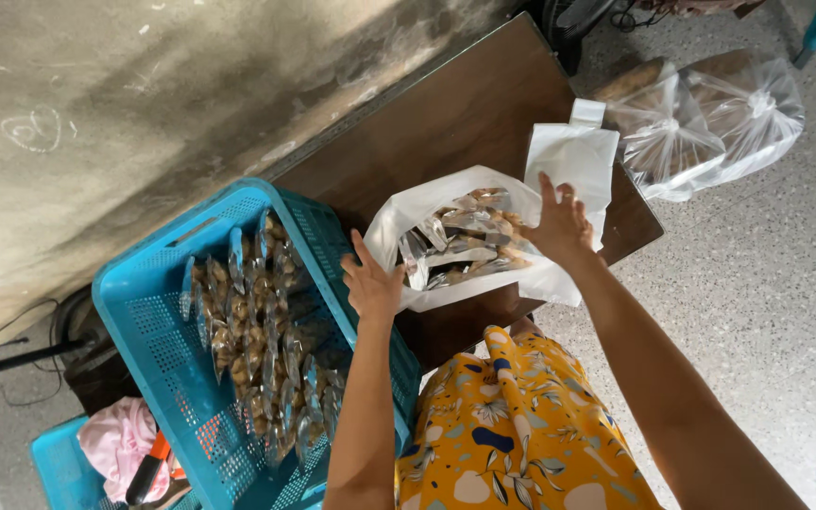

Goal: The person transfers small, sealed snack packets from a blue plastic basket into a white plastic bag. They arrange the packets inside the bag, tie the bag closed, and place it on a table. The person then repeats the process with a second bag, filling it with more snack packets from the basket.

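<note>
A white plastic bag (469, 283) full of clear snack packets (460, 241) sits on the brown counter (446, 123). The left hand (372, 283) and right hand (559, 227) each grip its rim, holding it open. Just left stands a blue crate (158, 312) of more packets; two tied clear bags (710, 123) lie beyond the counter's far corner.
</note>
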